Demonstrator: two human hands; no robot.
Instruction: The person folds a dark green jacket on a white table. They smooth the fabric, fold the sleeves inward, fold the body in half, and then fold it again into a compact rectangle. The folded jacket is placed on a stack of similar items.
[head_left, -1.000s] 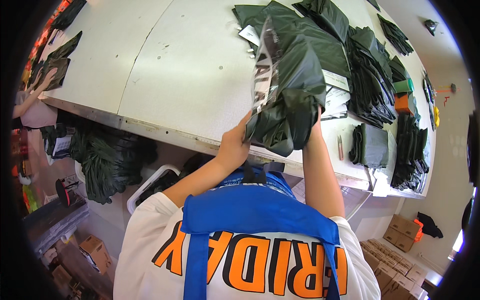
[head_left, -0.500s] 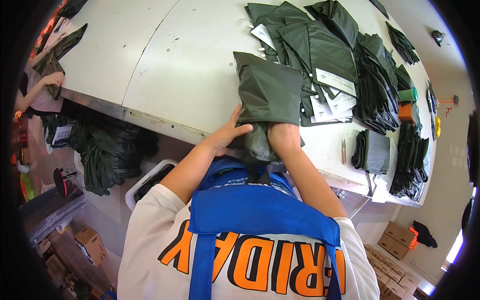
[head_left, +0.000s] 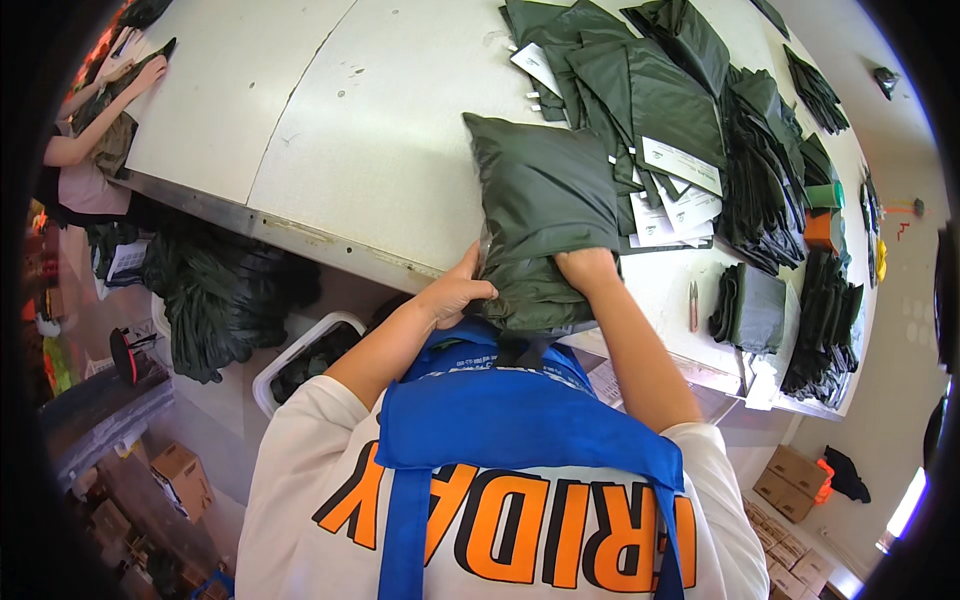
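Observation:
A dark green fabric pouch (head_left: 545,180) lies at the near edge of the table, plump at its upper part and crumpled at its lower end. On its lower left edge is my left hand (head_left: 458,292), its thumb lying over the fabric and its other fingers mostly behind. My right hand (head_left: 588,268) is closed at the pouch's lower right, with fingertips tucked into the fold of the fabric. What fills the pouch is hidden. Just beyond it lie several flat dark green pouches (head_left: 675,100) with white tags (head_left: 682,165).
Stacks of folded dark fabric (head_left: 765,180) line the table's right side, near a green roll (head_left: 822,196) and small snips (head_left: 693,306). A white bin (head_left: 272,385) and hanging dark fabric (head_left: 215,310) are below the edge. Another person's arm (head_left: 95,135) works at far left.
My right hand has come partly out of the fold and moved slightly right. The pouch's lower part has spread wider. At far left, the other person's hand has moved up along dark fabric.

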